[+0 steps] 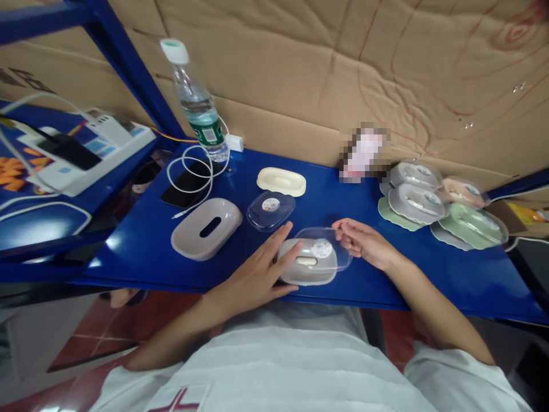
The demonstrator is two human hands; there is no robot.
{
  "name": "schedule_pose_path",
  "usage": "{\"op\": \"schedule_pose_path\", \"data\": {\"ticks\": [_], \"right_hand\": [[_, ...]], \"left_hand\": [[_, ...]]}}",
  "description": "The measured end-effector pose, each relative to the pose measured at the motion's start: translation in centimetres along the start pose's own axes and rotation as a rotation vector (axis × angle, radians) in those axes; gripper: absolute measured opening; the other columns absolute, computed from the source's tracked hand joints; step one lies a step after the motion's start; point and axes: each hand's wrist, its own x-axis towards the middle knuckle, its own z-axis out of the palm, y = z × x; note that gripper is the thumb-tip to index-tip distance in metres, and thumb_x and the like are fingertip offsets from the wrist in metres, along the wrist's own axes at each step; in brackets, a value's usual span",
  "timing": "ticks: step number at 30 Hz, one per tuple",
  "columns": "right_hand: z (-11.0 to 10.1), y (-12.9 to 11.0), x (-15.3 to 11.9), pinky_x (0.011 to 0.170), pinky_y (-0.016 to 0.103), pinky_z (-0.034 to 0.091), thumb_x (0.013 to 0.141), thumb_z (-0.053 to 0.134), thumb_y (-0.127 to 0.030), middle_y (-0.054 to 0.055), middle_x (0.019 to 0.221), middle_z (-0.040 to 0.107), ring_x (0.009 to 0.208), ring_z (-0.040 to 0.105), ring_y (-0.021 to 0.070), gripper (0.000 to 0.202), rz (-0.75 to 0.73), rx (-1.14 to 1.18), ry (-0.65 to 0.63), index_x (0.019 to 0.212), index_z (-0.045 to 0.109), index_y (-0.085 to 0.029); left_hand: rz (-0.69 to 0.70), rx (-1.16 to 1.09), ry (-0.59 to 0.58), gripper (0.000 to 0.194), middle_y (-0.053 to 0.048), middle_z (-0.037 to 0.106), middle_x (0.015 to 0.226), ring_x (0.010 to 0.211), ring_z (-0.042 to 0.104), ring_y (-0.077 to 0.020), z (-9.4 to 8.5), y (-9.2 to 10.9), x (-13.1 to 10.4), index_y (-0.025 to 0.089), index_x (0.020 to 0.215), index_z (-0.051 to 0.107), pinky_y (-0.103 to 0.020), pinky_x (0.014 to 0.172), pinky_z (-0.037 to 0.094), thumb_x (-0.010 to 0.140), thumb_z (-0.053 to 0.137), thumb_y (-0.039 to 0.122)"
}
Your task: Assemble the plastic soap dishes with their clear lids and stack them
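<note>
A pale grey oval soap dish (309, 276) sits near the table's front edge, a cream strip showing in its middle. Over it, shifted to the right, is a clear plastic lid (338, 260) with a round white label. My right hand (364, 243) is closed, pinching the lid's far right edge. With fingers spread, my left hand (266, 266) touches the left side of the dish. Beyond it lies another clear lid (281, 216), also labelled. An empty grey dish (184, 243) with a dark slot stands to the left, and a cream insert tray (268, 182) lies farther back.
Several lidded dishes in grey, green (476, 226) and peach are stacked at the right. A water bottle (199, 109), a black phone (184, 191) and a white cable are at the back left. A power strip (128, 143) lies far left. Cardboard (278, 74) walls the back.
</note>
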Motion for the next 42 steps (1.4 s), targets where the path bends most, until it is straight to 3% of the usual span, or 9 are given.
{"op": "schedule_pose_path", "data": {"ticks": [2, 4, 6, 9, 16, 25, 30, 39, 42], "right_hand": [[0.7, 0.9, -0.7, 0.052, 0.023, 0.052, 0.096, 0.07, -0.07, 0.01, 0.112, 0.075, 0.078, 0.066, 0.0152, 0.056, -0.092, -0.157, -0.015, 0.124, 0.073, -0.021], [1.1, 1.6, -1.9, 0.082, 0.036, 0.067, 0.106, 0.055, -0.07, 0.014, 0.138, 0.072, 0.11, 0.074, 0.0235, 0.059, -0.25, -0.363, -0.033, 0.142, 0.068, -0.025], [1.5, 2.1, -3.4, 0.114, 0.05, 0.058, 0.109, 0.052, -0.065, 0.013, 0.162, 0.058, 0.144, 0.061, 0.0308, 0.063, -0.421, -0.605, -0.102, 0.16, 0.055, -0.03], [2.2, 2.8, -5.2, 0.131, 0.06, 0.04, 0.105, 0.067, -0.055, 0.007, 0.183, 0.023, 0.167, 0.029, 0.036, 0.08, -0.632, -0.958, -0.184, 0.173, 0.03, -0.038], [2.2, 4.8, -4.8, 0.131, 0.057, 0.044, 0.104, 0.071, -0.027, 0.002, 0.184, 0.016, 0.167, 0.029, 0.0343, 0.085, -0.961, -1.284, -0.098, 0.174, 0.024, -0.043], [1.1, 1.9, -4.0, 0.13, 0.058, 0.046, 0.108, 0.064, -0.027, 0.004, 0.183, 0.02, 0.166, 0.032, 0.033, 0.078, -0.884, -1.244, -0.268, 0.174, 0.025, -0.043], [1.0, 2.6, -2.7, 0.13, 0.06, 0.043, 0.105, 0.07, -0.037, 0.01, 0.183, 0.023, 0.165, 0.032, 0.0364, 0.079, -0.944, -1.272, -0.261, 0.173, 0.031, -0.037], [0.7, 3.3, -4.9, 0.123, 0.052, 0.054, 0.103, 0.072, -0.037, 0.012, 0.172, 0.044, 0.156, 0.05, 0.0325, 0.068, -0.906, -1.205, -0.087, 0.166, 0.045, -0.036], [-2.3, 2.5, -8.5, 0.123, 0.057, 0.053, 0.097, 0.081, -0.034, 0.011, 0.169, 0.049, 0.154, 0.053, 0.0359, 0.073, -0.959, -1.199, 0.228, 0.163, 0.049, -0.038]], "left_hand": [[0.002, -0.015, -0.024, 0.097, -0.024, 0.01, 0.182, 0.168, 0.024, -0.0443, -0.1, -0.1, 0.2, 0.024, 0.176, 0.014, -0.064, 0.128, 0.043, 0.101, 0.075, 0.031], [-0.011, -0.032, -0.037, 0.091, -0.022, 0.02, 0.181, 0.167, 0.027, -0.0414, -0.2, -0.2, 0.3, 0.026, 0.176, 0.016, -0.064, 0.129, 0.042, 0.104, 0.071, 0.032], [-0.028, -0.043, -0.022, 0.088, -0.021, 0.028, 0.179, 0.166, 0.03, -0.0399, -0.2, -0.3, 0.4, 0.026, 0.175, 0.018, -0.064, 0.129, 0.043, 0.105, 0.069, 0.035], [-0.046, -0.055, 0.001, 0.087, -0.022, 0.032, 0.176, 0.164, 0.035, -0.0396, -0.2, -0.3, 0.4, 0.025, 0.174, 0.021, -0.062, 0.126, 0.046, 0.104, 0.071, 0.038], [-0.053, -0.015, 0.013, 0.063, -0.021, 0.035, 0.174, 0.161, 0.042, -0.0374, -0.5, -0.3, 0.3, 0.025, 0.161, 0.047, -0.056, 0.122, 0.053, 0.105, 0.07, 0.038], [-0.065, 0.003, 0.017, 0.064, -0.023, 0.037, 0.173, 0.157, 0.047, -0.0389, -0.4, -0.3, 0.2, 0.025, 0.162, 0.046, -0.055, 0.116, 0.058, 0.105, 0.067, 0.047], [-0.115, 0.024, 0.012, 0.06, -0.021, 0.038, 0.173, 0.149, 0.057, -0.0376, -0.4, -0.4, 0.0, 0.028, 0.161, 0.048, -0.051, 0.106, 0.065, 0.107, 0.064, 0.048], [-0.031, 0.002, 0.023, 0.081, -0.023, 0.015, 0.182, 0.158, 0.047, -0.0408, -0.1, -0.6, -0.1, 0.03, 0.174, 0.019, -0.055, 0.11, 0.062, 0.108, 0.064, 0.042], [-0.021, -0.018, 0.014, 0.078, -0.022, 0.015, 0.182, 0.156, 0.049, -0.0397, -0.1, -0.7, -0.2, 0.031, 0.173, 0.021, -0.058, 0.114, 0.06, 0.108, 0.063, 0.042]]}}
